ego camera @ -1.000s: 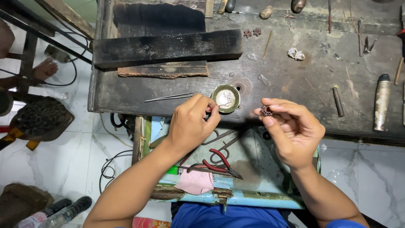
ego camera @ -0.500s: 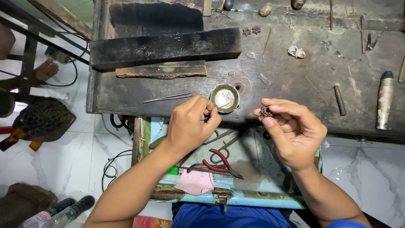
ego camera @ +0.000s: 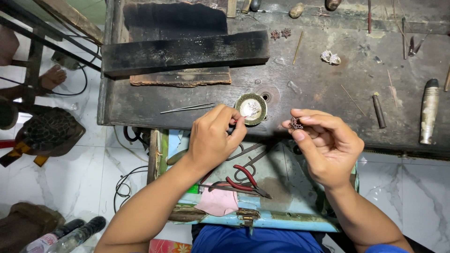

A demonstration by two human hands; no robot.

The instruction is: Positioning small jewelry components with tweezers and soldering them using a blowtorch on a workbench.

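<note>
Right hand (ego camera: 328,145) pinches a small dark filigree ornament (ego camera: 296,123) while left hand (ego camera: 213,138), fingertips closed, picks at the round brass dish (ego camera: 251,108) on the tabletop (ego camera: 318,89), so fitting a tiny piece seems next, needing steadiness.

On the tabletop (ego camera: 328,93): one round dish (ego camera: 251,108), one tweezers (ego camera: 187,108), two dark filigree pieces (ego camera: 280,33) far, one charred block (ego camera: 185,52). One red-handled pliers (ego camera: 246,180) near.

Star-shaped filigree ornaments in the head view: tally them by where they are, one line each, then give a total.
Held in the right hand: 1, the dark ornament pinched at its fingertips.
Lying on the workbench near the charred wooden block: 2, the pair of ornaments.
Total: 3.
The left hand holds none that can be seen; it reaches at the small round dish.
</note>
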